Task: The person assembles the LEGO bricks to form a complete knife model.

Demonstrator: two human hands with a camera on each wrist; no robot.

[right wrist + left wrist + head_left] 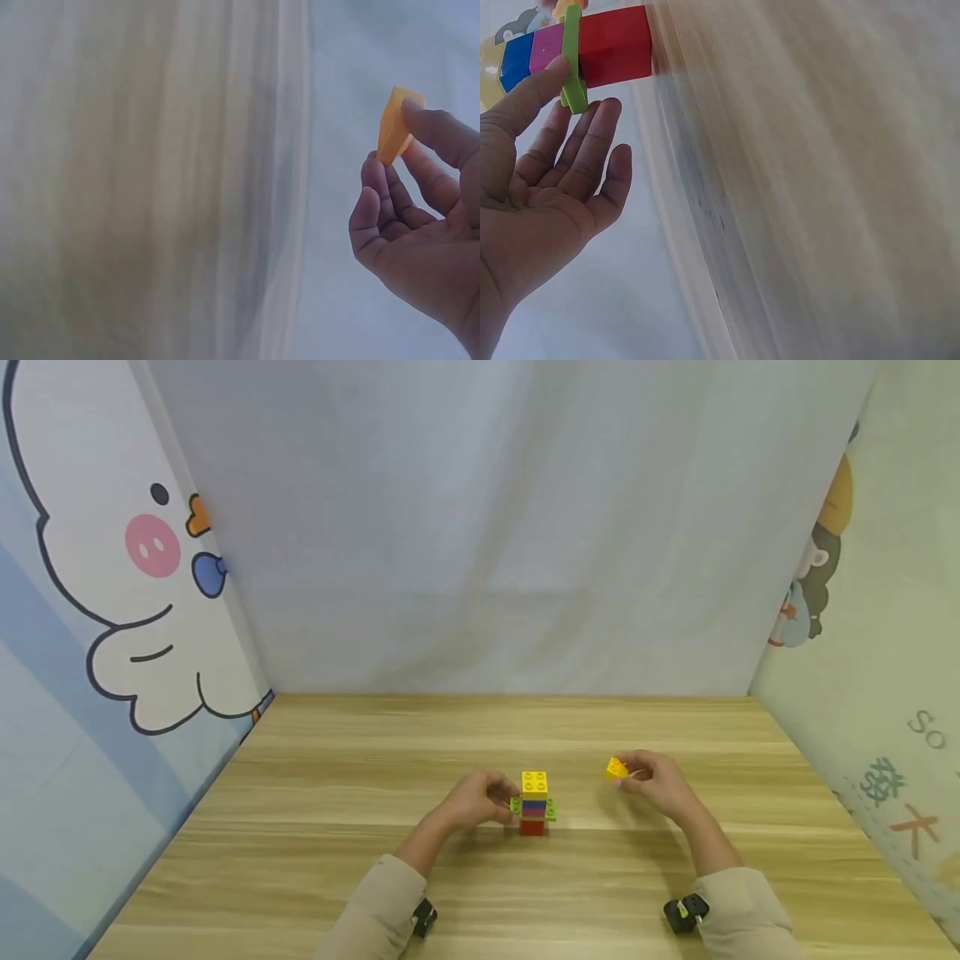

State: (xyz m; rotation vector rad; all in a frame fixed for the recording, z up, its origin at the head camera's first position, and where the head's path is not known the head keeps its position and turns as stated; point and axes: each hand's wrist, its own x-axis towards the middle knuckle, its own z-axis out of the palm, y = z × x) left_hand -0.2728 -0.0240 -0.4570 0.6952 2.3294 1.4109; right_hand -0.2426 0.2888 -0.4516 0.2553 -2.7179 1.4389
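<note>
A small tower of toy building bricks stands upright on the wooden table. From the bottom it has a red brick (532, 828), a wide light-green plate (571, 56), a magenta brick (546, 46), a blue brick (516, 61) and a yellow top brick (534, 786) with its studs showing. My left hand (476, 799) pinches the left end of the green plate between thumb and fingers. Off to the tower's right, my right hand (658, 782) holds a separate yellow brick (396, 127) above the table, between thumb and fingertips.
The table (337, 752) has a pale wood grain and ends at a light cloth (480, 568) behind. Cartoon-printed walls flank it on the left (90, 568) and right (900, 652). A black wrist camera sits at each sleeve.
</note>
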